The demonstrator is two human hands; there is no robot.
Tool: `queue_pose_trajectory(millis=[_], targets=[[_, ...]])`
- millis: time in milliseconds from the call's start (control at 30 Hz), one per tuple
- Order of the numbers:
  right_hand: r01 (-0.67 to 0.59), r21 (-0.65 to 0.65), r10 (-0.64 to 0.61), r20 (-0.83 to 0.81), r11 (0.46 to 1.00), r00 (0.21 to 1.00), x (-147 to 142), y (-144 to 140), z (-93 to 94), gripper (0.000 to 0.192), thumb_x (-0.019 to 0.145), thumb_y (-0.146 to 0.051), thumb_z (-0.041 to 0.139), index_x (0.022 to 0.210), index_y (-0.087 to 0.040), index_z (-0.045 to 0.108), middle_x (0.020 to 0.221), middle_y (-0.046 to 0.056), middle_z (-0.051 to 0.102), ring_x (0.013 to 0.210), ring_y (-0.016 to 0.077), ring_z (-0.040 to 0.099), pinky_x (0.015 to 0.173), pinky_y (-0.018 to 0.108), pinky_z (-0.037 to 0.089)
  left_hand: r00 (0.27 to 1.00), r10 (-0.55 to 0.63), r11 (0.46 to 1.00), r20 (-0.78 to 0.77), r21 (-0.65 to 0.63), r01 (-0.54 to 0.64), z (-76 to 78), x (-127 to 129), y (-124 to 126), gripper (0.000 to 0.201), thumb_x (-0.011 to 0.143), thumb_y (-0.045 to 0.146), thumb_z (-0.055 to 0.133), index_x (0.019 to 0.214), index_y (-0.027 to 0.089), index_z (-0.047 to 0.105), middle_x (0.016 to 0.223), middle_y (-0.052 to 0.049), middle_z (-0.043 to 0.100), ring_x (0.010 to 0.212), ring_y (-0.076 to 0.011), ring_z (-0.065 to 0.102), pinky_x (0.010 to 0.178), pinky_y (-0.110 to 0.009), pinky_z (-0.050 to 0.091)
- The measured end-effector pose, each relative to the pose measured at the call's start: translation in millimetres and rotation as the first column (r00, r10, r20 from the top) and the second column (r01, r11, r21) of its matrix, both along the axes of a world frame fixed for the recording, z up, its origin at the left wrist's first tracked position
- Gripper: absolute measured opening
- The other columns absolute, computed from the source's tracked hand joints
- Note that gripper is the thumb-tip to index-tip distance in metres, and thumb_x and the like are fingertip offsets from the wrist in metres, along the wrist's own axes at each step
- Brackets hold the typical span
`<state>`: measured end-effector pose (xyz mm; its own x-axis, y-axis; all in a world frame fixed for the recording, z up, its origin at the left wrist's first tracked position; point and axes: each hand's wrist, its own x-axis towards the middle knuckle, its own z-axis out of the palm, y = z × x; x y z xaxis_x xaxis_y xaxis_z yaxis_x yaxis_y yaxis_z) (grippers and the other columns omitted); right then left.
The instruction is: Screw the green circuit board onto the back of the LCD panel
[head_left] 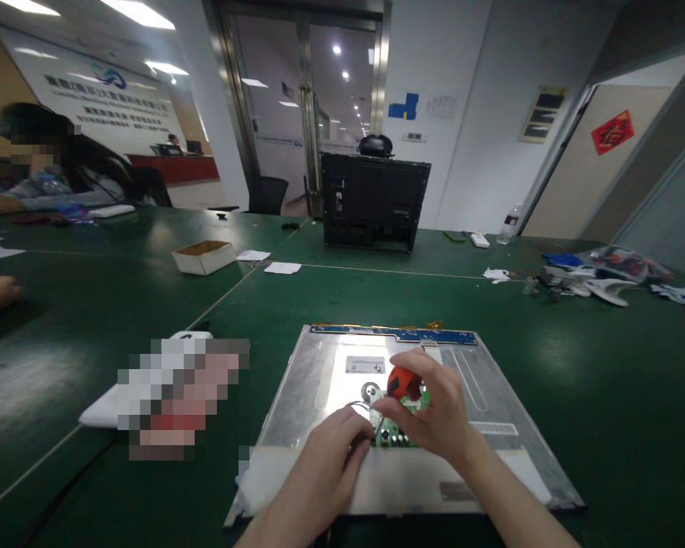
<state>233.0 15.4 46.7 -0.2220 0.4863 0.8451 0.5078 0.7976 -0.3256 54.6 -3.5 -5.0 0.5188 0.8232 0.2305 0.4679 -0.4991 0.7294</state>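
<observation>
A flat metal display panel lies on the green table before me, a blue circuit strip along its far edge. On its middle sits a small green circuit board, partly covered by my hands. My right hand is closed around the red and black handle of a screwdriver. The shaft slants down and left toward the board; its tip is hard to make out. My left hand rests at the board's left side, fingers curled together near the shaft. What they pinch, if anything, is hidden.
Left of the panel lies a white object, partly blurred out. Farther off are an open box, paper slips and a black monitor back. Bags and scraps lie right, near a bottle. A person sits left.
</observation>
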Motion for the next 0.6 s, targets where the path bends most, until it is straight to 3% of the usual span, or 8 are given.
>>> queue_pose_trajectory(millis=[233, 433, 600], targets=[[-0.092, -0.115, 0.091, -0.013, 0.989, 0.996, 2.9, -5.1, 1.0, 0.036, 0.082, -0.017, 0.046, 0.118, -0.019, 0.046, 0.083, 0.002, 0.06, 0.056, 0.0113, 0.05, 0.05, 0.026, 0.041, 0.999, 0.024, 1.0, -0.032, 0.01, -0.023, 3.0, 0.8, -0.5, 0.015, 0.083, 0.01, 0.045, 0.083, 0.019, 0.057, 0.086, -0.004, 0.062, 0.079, -0.0189, 0.056, 0.07, -0.029, 0.042], [0.043, 0.023, -0.044, 0.006, 0.999, 0.999, -1.0, -3.0, 0.7, 0.032, 0.082, -0.02, 0.056, 0.112, -0.022, 0.045, 0.066, -0.005, 0.054, 0.048, 0.01, 0.045, 0.045, 0.023, 0.036, 0.999, 0.032, 0.999, -0.023, 0.017, -0.032, 2.3, 0.5, -0.8, 0.016, 0.083, 0.009, 0.046, 0.082, 0.019, 0.058, 0.085, -0.004, 0.062, 0.078, -0.0188, 0.057, 0.069, -0.028, 0.043], [0.012, 0.013, -0.013, 0.07, 1.0, 0.997, 1.6, -1.2, 0.3, 0.032, 0.084, -0.027, 0.057, 0.114, -0.022, 0.048, 0.073, -0.001, 0.059, 0.053, 0.0118, 0.05, 0.047, 0.025, 0.036, 1.0, 0.006, 1.0, 0.009, 0.012, -0.007, -1.4, 0.0, -0.4, 0.017, 0.084, 0.01, 0.044, 0.085, 0.019, 0.058, 0.091, -0.006, 0.062, 0.084, -0.0201, 0.057, 0.073, -0.03, 0.044]])
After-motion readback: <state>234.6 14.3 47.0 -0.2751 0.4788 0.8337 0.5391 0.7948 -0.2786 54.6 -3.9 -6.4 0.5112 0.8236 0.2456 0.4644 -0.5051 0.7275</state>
